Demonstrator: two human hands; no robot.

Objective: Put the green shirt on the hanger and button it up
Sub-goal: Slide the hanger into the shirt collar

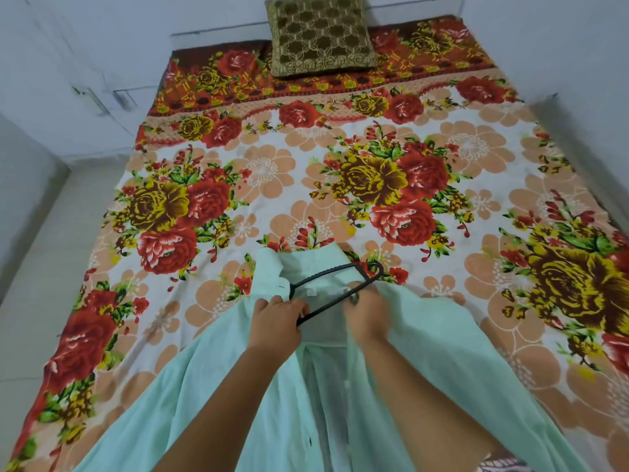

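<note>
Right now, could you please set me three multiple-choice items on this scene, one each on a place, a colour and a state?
1. Where is the cushion?
A. at the bed's far end
B. on the floor
C. under the shirt

2. What colour is the hanger?
A. white
B. black
C. red

3. How is the shirt front?
A. buttoned to the collar
C. open
B. zipped

Answers: 1 A, it leans at the head of the bed. 2 B, its dark frame shows between the left hand and right hand. 3 C, the two front edges lie apart.
</note>
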